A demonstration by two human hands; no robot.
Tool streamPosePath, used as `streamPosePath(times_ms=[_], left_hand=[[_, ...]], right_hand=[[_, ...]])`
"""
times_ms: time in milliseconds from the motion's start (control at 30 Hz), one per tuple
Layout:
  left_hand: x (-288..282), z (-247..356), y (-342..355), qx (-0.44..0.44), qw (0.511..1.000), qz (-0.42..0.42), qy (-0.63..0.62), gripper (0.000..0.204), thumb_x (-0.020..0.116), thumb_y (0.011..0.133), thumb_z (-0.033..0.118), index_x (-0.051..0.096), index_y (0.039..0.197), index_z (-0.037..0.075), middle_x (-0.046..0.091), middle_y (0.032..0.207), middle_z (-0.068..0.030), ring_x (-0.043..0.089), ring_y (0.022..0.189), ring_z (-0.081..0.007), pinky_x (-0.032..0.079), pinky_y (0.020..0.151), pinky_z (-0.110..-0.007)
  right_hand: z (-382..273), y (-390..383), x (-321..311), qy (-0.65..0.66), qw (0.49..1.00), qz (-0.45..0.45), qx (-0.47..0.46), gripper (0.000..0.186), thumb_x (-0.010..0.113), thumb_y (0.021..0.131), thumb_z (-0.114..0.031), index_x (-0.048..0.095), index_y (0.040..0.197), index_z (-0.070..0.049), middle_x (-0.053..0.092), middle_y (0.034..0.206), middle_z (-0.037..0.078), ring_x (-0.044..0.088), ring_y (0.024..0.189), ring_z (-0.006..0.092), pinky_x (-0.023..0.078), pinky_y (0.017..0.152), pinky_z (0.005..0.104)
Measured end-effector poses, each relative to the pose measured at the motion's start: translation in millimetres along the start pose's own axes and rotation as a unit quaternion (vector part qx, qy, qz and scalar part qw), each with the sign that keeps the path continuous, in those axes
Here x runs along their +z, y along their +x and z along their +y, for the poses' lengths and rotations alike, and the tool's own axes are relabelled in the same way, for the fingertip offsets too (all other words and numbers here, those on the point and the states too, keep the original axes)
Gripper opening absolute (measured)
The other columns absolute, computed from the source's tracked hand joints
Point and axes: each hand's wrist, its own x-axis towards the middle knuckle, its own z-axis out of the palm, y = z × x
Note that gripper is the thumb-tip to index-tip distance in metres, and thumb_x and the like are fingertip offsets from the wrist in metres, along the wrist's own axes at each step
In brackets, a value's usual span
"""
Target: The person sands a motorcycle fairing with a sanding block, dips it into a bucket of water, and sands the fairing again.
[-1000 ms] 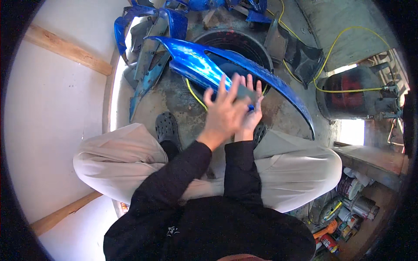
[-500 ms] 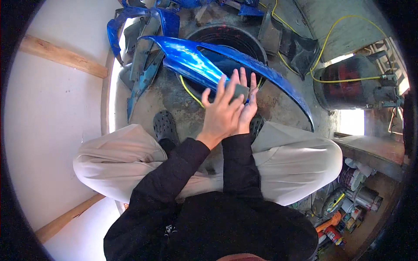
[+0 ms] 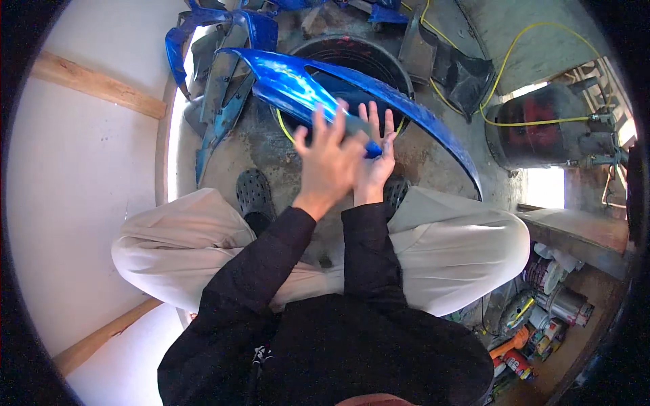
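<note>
My left hand (image 3: pixel 328 166), outer fingers spread, pinches a grey pad (image 3: pixel 357 125) at the blue panel (image 3: pixel 288 76), upper centre of the frame; my right hand (image 3: pixel 374 172) lies palm-up, fingers spread, so hard pressing could make the panel slip.

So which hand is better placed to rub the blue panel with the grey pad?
Left, I'd judge: the left hand has the grey pad at the near end of the blue panel. The right hand lies palm up beneath that end, fingers extended, seemingly steadying it.
</note>
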Motion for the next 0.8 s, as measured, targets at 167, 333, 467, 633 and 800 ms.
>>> streamPosePath(times_ms=[167,333,467,633,800], left_hand=[[-1,5,-7,0.007,0.997,-0.042,-0.059,0.027,0.055,0.100,0.029,0.077,0.112,0.017,0.034,0.165,-0.0196,0.025,0.153,-0.0439,0.014,0.114,-0.059],[3,-16,13,-0.073,0.996,0.013,0.055,0.027,0.052,0.100,0.029,0.074,0.112,0.017,0.035,0.163,-0.0241,0.024,0.152,-0.0466,0.019,0.111,-0.061],[-2,-6,4,-0.012,1.000,0.002,0.003,0.028,0.051,0.102,0.027,0.072,0.115,0.016,0.041,0.160,-0.0229,0.027,0.152,-0.0448,0.020,0.110,-0.061],[5,17,-3,-0.003,0.998,-0.019,-0.055,0.028,0.053,0.102,0.030,0.075,0.114,0.017,0.040,0.162,-0.0177,0.027,0.153,-0.0425,0.019,0.111,-0.058],[4,-40,30,-0.071,0.996,0.060,0.001,0.025,0.057,0.100,0.029,0.076,0.108,0.014,0.036,0.164,-0.0191,0.026,0.152,-0.0433,0.019,0.111,-0.064]], right_hand=[[3,-1,1,0.040,0.999,-0.009,0.003,0.065,0.042,0.108,-0.049,0.026,0.160,-0.012,0.030,0.165,0.021,0.029,0.153,0.0393,0.023,0.125,0.0568],[5,-1,8,0.027,0.999,-0.020,0.007,0.071,0.045,0.107,-0.051,0.021,0.162,-0.012,0.026,0.166,0.023,0.030,0.153,0.0395,0.024,0.124,0.0559],[4,4,2,0.013,1.000,-0.023,-0.007,0.073,0.045,0.106,-0.052,0.019,0.162,-0.012,0.027,0.166,0.023,0.030,0.152,0.0413,0.021,0.125,0.0569],[4,2,-5,0.016,1.000,-0.024,0.003,0.073,0.047,0.106,-0.051,0.019,0.162,-0.013,0.025,0.166,0.024,0.028,0.152,0.0431,0.020,0.125,0.0586],[-2,0,6,0.027,1.000,-0.006,0.006,0.072,0.045,0.106,-0.052,0.024,0.159,-0.008,0.029,0.165,0.025,0.032,0.151,0.0407,0.024,0.124,0.0559]])
